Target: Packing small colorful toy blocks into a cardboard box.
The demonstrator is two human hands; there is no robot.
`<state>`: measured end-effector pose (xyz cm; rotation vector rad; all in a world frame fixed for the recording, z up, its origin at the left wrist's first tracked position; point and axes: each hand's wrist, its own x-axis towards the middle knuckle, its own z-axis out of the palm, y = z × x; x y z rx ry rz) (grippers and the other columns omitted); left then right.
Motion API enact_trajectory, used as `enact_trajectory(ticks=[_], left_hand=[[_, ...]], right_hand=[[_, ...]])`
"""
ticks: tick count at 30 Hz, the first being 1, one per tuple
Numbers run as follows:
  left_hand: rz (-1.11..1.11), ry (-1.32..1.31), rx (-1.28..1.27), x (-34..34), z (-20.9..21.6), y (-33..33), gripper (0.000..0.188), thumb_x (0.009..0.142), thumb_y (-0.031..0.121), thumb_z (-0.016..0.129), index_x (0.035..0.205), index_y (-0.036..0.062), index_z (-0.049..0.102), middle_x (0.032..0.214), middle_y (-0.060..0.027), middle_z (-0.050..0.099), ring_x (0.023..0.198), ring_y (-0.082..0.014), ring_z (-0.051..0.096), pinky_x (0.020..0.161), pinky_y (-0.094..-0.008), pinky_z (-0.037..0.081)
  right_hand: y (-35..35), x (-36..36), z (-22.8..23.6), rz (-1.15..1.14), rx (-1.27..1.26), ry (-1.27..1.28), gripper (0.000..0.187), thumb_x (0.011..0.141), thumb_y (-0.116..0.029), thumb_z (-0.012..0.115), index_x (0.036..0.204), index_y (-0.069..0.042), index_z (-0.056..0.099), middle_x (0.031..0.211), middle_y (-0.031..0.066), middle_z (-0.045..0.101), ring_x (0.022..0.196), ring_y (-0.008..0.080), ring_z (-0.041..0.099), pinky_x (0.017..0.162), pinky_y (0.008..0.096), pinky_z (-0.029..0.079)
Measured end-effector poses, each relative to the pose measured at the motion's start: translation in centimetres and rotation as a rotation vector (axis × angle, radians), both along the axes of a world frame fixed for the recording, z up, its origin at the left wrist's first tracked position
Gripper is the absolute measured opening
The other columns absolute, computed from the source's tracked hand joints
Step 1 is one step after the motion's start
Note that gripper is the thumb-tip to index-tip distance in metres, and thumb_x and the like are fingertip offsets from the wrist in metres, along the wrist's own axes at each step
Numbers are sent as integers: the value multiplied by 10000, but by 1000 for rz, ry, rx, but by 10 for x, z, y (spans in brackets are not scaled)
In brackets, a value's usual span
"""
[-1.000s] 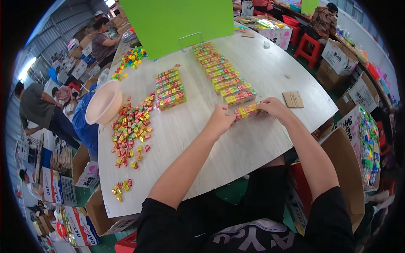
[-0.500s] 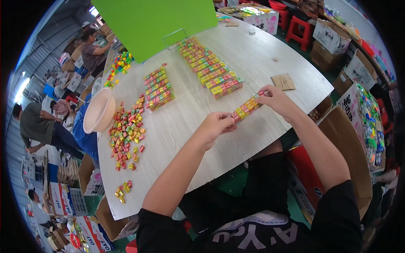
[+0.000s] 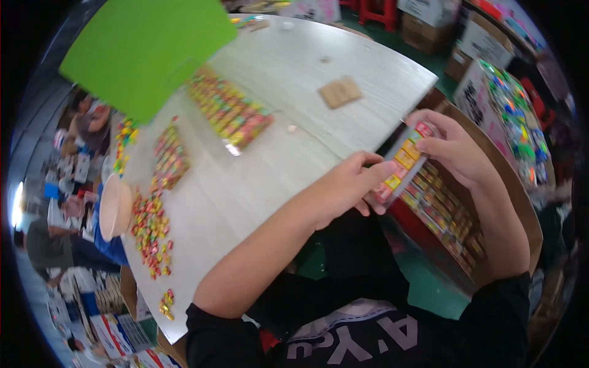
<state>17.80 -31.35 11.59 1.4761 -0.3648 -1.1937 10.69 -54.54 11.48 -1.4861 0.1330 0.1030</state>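
Between my two hands is a narrow clear pack of small red and yellow wrapped candies (image 3: 405, 161), tilted. My left hand (image 3: 354, 187) grips its lower end, and my right hand (image 3: 451, 146) is closed round the upper end with the thumb on top. The pack is past the table's right edge, above an open cardboard carton (image 3: 514, 202). Rows of similar filled packs (image 3: 446, 211) lie inside that carton, partly hidden by my right forearm.
On the white table (image 3: 245, 196) stand a block of candy packs (image 3: 227, 110), a smaller block (image 3: 170, 158), loose candies (image 3: 150, 227), a pink bowl (image 3: 115, 207) and a cardboard piece (image 3: 340, 92). A green panel (image 3: 147, 55) rises behind. Other people work at the left.
Both hands have lifted the candy pack off the table and carried it right, over the carton. The view has turned rightward, showing the packs inside the carton.
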Motion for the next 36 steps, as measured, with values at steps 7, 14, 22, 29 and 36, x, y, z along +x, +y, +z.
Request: enact_trajectory(ticks=[7,14,22,29,36], left_hand=[[-268,-265,23,-11,-9,-86,305,961,321,576,1093,45,582,861,-16,665,663,-61,604,495,-196,438],[-269,-303,9,-36,-29,-136,341,930,263,635,1087,-36,584,860,-53,660,724,-77,609,594,-232,483],[-317,-313,84,-47,-45,-159,399,958,299,609,1167,-25,504,907,-54,651,708,-82,625,526,-217,475],[-290,-459,107,-50,-62,-153,508,965,313,588,1252,-65,408,989,-166,652,822,-201,665,662,-308,516],[-237,-1362,16,-25,-42,-99,415,898,229,621,1224,-7,519,1123,-182,600,1058,-336,570,944,-426,420]], right_hand=[[-51,-40,-19,-183,-56,-150,471,885,-222,702,1261,-9,514,1116,113,614,991,175,610,882,293,501],[-66,-89,-47,-295,102,-60,421,909,-237,688,1215,3,528,1071,91,652,946,131,621,851,271,497],[-68,-98,-65,-451,276,59,389,901,-192,685,1213,14,575,1080,88,653,973,128,608,853,278,492],[-67,-96,-78,-409,240,81,394,895,-184,692,1210,19,573,1098,85,651,984,131,607,887,286,487],[-84,-121,-157,-491,180,206,431,883,-196,701,1233,12,559,1122,95,652,1023,159,614,929,326,482]])
